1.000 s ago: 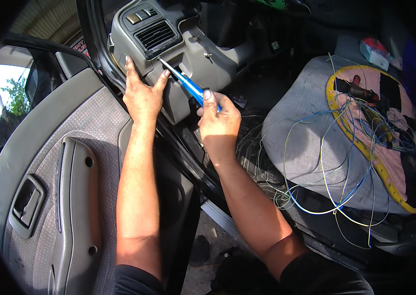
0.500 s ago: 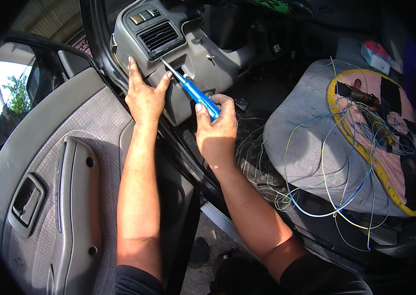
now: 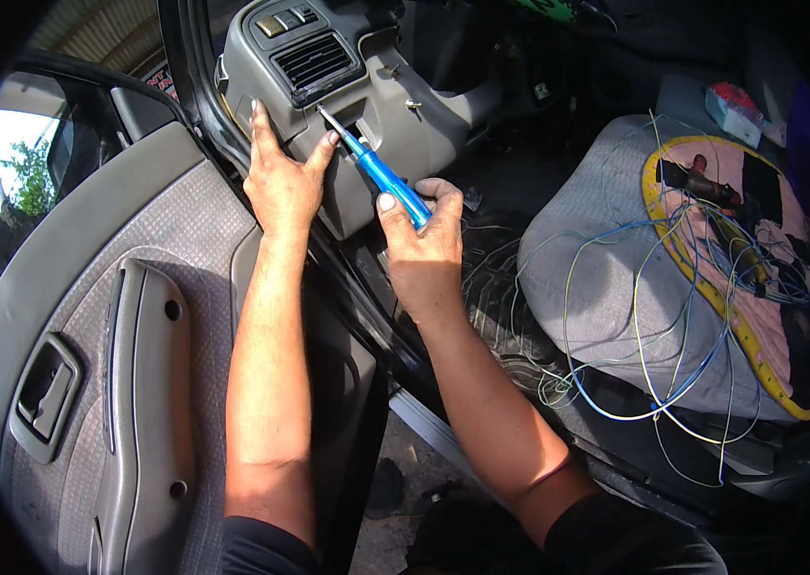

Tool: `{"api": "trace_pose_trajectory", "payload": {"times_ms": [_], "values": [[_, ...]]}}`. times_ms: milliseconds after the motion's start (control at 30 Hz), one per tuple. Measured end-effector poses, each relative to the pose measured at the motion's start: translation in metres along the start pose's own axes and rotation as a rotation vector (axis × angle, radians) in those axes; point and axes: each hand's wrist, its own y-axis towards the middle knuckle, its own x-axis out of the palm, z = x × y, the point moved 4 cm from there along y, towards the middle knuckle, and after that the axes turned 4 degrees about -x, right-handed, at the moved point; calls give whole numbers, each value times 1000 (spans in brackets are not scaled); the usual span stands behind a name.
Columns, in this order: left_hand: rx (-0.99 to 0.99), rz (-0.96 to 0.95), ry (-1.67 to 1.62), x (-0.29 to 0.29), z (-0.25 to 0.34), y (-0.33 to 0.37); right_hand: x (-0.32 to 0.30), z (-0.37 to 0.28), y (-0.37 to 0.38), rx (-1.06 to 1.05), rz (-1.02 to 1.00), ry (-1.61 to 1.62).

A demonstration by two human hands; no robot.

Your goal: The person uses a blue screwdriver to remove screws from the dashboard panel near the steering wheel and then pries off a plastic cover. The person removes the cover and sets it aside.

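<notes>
My right hand (image 3: 424, 254) grips the blue handle of a screwdriver (image 3: 390, 185) between thumb and fingers. The metal shaft slants up and left, its tip at the grey dashboard panel (image 3: 304, 134) just below the air vent (image 3: 319, 67). Against the left side of that panel rests my left hand (image 3: 285, 182), fingers stretched upward and thumb spread toward the shaft. Whether the tip sits in a screw is too small to tell. A small metal toggle (image 3: 413, 104) sticks out of the dashboard to the right.
An opened car door (image 3: 165, 211) with an armrest (image 3: 151, 364) stands on the left. On the grey seat (image 3: 577, 249) at right lie loose wires (image 3: 635, 316), a yellow-edged pink cloth (image 3: 759, 350) and a dark red-handled tool (image 3: 711, 187). A small red-and-white package (image 3: 735, 113) sits behind.
The right hand's fingers have shifted slightly on the screwdriver handle, whose tip stays below the vent. The left hand keeps its place on the panel. The view has moved a little.
</notes>
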Motion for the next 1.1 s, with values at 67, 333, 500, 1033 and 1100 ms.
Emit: {"api": "trace_pose_trajectory", "payload": {"times_ms": [67,333,500,1033,1100], "values": [[7,12,-11,2,2,2,-2,4,2,-213,24,-178],[16,4,-7,4,3,1,5,5,-4,-196,117,-37],[44,15,45,0,-5,1,-1,6,4,277,-158,156],[28,7,-1,8,3,-1,2,23,5,126,-146,250],[4,-26,-17,6,-1,-1,3,21,2,64,-118,160]]}}
